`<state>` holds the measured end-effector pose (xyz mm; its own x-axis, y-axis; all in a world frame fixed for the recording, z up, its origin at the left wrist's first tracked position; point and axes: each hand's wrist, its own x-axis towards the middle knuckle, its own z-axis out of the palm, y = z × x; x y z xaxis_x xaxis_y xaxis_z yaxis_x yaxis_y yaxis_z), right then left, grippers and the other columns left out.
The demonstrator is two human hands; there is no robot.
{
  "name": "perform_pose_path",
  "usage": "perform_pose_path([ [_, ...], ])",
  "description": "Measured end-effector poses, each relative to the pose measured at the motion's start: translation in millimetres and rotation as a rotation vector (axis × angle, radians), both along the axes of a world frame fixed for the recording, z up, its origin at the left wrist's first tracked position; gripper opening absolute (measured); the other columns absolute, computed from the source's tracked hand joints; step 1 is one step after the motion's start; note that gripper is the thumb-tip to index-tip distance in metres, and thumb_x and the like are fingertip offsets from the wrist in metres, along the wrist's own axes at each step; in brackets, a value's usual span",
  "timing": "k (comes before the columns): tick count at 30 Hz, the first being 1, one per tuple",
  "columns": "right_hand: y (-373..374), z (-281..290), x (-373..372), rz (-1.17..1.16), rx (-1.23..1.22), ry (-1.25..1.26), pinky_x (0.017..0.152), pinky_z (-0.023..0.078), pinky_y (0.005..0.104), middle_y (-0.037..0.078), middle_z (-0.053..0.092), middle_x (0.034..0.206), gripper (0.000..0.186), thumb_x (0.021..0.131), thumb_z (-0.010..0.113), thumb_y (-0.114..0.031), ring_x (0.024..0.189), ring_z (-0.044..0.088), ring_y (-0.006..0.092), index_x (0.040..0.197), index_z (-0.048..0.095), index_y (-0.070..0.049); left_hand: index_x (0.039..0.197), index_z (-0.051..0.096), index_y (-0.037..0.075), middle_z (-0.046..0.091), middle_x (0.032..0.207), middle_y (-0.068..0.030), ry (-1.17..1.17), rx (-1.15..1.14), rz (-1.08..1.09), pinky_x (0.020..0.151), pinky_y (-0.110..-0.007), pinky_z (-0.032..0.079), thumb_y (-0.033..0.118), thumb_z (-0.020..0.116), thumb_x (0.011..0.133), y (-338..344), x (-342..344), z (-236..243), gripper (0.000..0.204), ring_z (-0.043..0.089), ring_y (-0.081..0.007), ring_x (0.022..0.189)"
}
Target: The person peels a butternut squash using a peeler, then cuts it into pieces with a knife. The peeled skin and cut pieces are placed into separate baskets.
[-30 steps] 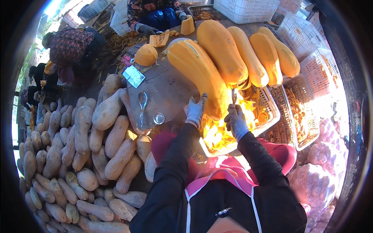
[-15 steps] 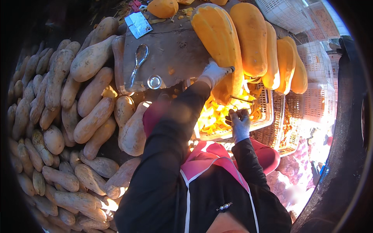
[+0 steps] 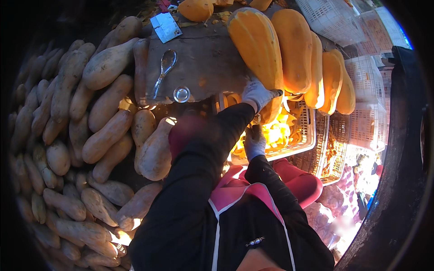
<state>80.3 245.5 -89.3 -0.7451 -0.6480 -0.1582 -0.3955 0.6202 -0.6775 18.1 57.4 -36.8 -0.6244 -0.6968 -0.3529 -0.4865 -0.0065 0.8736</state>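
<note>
In my left hand (image 3: 257,95), gloved in pale fabric with dark fingertips, is the near part of a long, lengthwise-striped orange squash (image 3: 254,47), angled toward me on the worktop. My right hand (image 3: 254,140), also gloved, is closed on a small tool (image 3: 256,119), probably a peeler, at the squash's lower end; its blade is hard to make out. Just below, bright orange peelings (image 3: 275,132) fill a white plastic crate (image 3: 294,150). Several other orange squashes (image 3: 291,54) lie side by side to the right.
The dark worktop (image 3: 199,63) bears a metal spoon (image 3: 168,61), small round glass (image 3: 181,94), card (image 3: 165,27) and cut squash (image 3: 195,9). Unpeeled tan squashes (image 3: 106,135) are piled at left; stacked crates (image 3: 367,108) and pink mesh sacks (image 3: 316,217) stand at right.
My view has tilted downward, losing the co-workers. My left hand has shifted right along the squash; my right hand has moved left, beneath its near end, with the tool.
</note>
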Motion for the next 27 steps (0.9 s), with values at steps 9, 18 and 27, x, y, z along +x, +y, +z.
perform_pose_path([
  [9,12,18,-16,0.178,0.065,0.168,0.08,0.055,0.047,0.016,0.063,0.108,0.015,0.089,0.057,-0.009,0.095,0.066,0.0372,0.101,0.065,-0.009,0.16,-0.017,0.001,0.028,0.158,-0.0352,-0.06,-0.152,0.013,0.119,-0.046,0.034,0.047,0.094,0.065,6,-4,27,0.153,0.037,-0.048,0.144],
  [18,38,16,-30,0.165,-0.059,-0.022,0.073,0.052,0.0425,0.018,0.066,0.089,0.02,0.094,0.062,-0.019,0.081,0.067,0.0331,0.105,0.065,-0.003,0.159,-0.016,-0.002,0.029,0.158,-0.0338,-0.031,-0.159,0.015,0.123,-0.041,0.029,0.045,0.096,0.064,2,-8,29,0.154,0.032,-0.0451,0.147],
  [27,113,56,-46,-0.261,-0.084,-0.287,0.054,0.042,0.0275,-0.001,0.058,0.068,0.014,0.098,0.061,-0.014,0.058,0.052,0.0078,0.101,0.065,0.0,0.158,-0.016,-0.003,0.03,0.158,-0.0313,-0.039,-0.245,0.023,0.122,-0.041,0.03,0.046,0.096,0.063,6,-6,20,0.155,0.033,-0.0445,0.146],
])
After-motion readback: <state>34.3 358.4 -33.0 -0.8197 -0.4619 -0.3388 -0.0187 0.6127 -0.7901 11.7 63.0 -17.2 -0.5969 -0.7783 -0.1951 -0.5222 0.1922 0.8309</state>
